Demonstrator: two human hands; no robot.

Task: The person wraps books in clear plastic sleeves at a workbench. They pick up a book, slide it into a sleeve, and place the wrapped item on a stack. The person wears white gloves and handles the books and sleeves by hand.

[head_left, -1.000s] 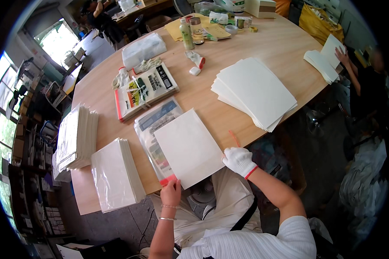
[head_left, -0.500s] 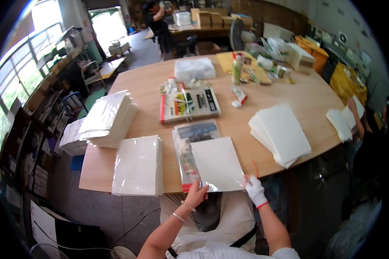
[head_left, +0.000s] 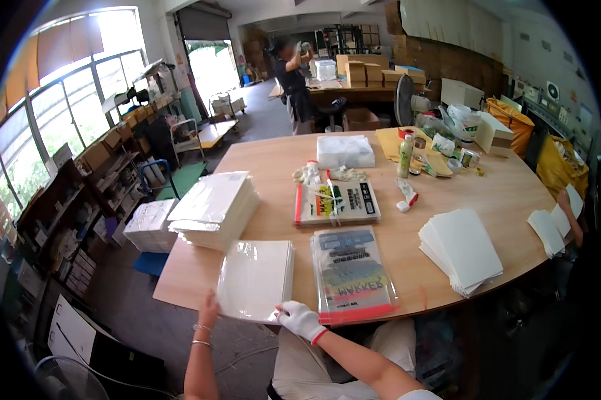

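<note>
Lying at the near edge of the worktop (head_left: 407,240), toward its left end: 1 stack of clear sleeves (head_left: 255,280), white sheets inside. Bare left grip (head_left: 208,307) at its near left corner, blurred; cannot tell how far open, or whether it has hold. White-gloved right grip (head_left: 299,320) at the near right corner, fingers curled; cannot tell if they pinch the sleeves. Just behind, 1 taller sleeved stack (head_left: 214,203). Rightward, 2 piles of red-edged printed plastic bags (head_left: 354,273), the far one with a pale strip across it. Farther right from where I stand, 1 fanned pile of loose white sheets (head_left: 467,250).
</note>
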